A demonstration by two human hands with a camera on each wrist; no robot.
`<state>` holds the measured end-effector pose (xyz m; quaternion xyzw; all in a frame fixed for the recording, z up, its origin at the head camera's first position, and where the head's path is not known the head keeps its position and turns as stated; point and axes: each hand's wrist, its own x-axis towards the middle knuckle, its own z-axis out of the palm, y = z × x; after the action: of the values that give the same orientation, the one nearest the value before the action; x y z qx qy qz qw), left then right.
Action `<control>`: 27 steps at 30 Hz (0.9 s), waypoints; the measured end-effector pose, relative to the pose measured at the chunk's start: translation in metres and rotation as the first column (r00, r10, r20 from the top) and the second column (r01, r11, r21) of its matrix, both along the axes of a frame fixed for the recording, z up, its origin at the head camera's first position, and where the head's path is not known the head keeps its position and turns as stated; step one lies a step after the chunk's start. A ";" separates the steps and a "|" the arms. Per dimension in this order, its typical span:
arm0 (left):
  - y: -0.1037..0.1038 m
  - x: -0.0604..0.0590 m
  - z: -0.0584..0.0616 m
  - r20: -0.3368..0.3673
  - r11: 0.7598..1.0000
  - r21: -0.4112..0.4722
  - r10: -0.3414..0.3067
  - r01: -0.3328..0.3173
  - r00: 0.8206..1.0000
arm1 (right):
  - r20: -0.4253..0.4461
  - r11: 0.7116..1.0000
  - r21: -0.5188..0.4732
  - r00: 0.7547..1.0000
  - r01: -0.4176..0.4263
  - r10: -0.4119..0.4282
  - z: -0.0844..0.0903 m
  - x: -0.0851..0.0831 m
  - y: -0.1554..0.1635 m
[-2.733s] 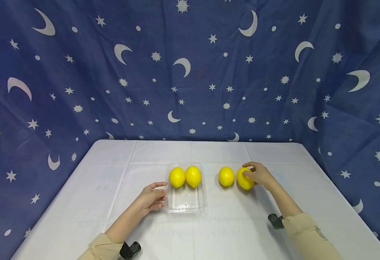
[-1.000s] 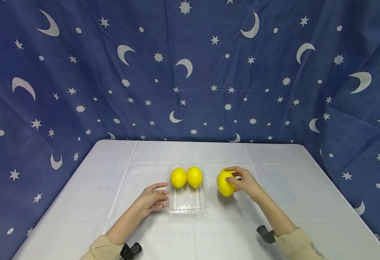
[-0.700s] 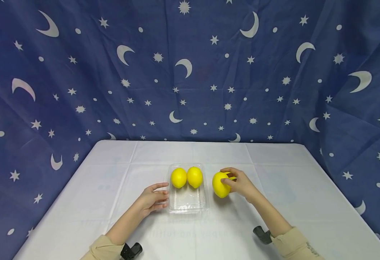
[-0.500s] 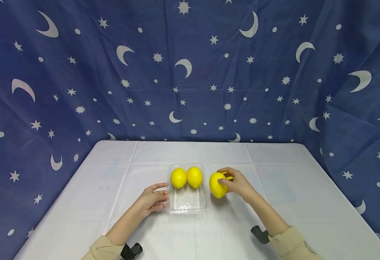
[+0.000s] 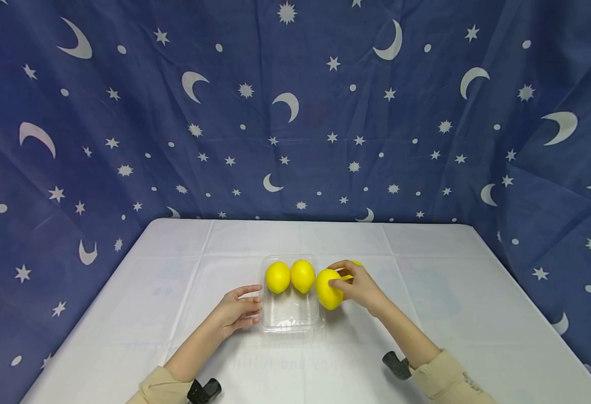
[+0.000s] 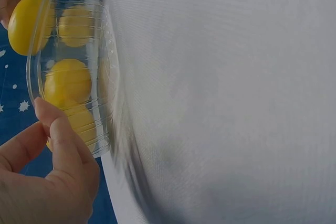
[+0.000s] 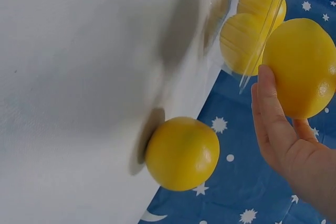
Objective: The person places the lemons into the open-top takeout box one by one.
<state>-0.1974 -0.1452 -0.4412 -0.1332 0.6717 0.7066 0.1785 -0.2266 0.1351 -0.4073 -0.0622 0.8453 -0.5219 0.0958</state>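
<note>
White tablecloth (image 5: 426,314): right hand (image 5: 361,287) grips lemon (image 5: 328,289) beside clear tray (image 5: 291,322); relaxed left hand (image 5: 237,308) steadies it; lemon may clip rim

A tray (image 5: 291,321) sits on the counter (image 5: 426,325) near its middle. Two lemons lie side by side in the far half of the tray, one on the left (image 5: 277,277) and one on the right (image 5: 302,275). The left hand (image 5: 237,310) rests against the tray's left wall, near side. Just right of the tray, the right hand (image 5: 358,287) holds a third lemon (image 5: 328,289) above the tray's right rim. A fourth lemon (image 7: 182,153) lies on the counter behind the right hand, mostly hidden by it in the head view. A curtain (image 5: 295,112) hangs behind the counter's far edge.
</note>
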 end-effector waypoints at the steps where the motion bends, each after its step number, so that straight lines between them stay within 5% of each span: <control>1: 0.000 0.000 0.000 0.001 1.000 0.001 0.000 0.000 1.000 | 0.003 1.000 -0.002 1.000 0.000 0.000 0.000 0.000 -0.001; 9: 0.000 0.000 0.000 0.001 1.000 0.005 0.001 -0.001 1.000 | 0.004 1.000 -0.006 1.000 -0.001 0.001 0.000 0.001 -0.014; 27: -0.002 0.002 0.000 -0.009 1.000 0.021 -0.018 0.018 1.000 | -0.031 0.988 0.023 0.988 -0.154 0.154 0.002 0.005 -0.038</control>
<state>-0.1956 -0.1470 -0.4415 -0.1221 0.6661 0.7127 0.1831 -0.2216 0.0974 -0.4050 -0.1349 0.8447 -0.5033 0.1226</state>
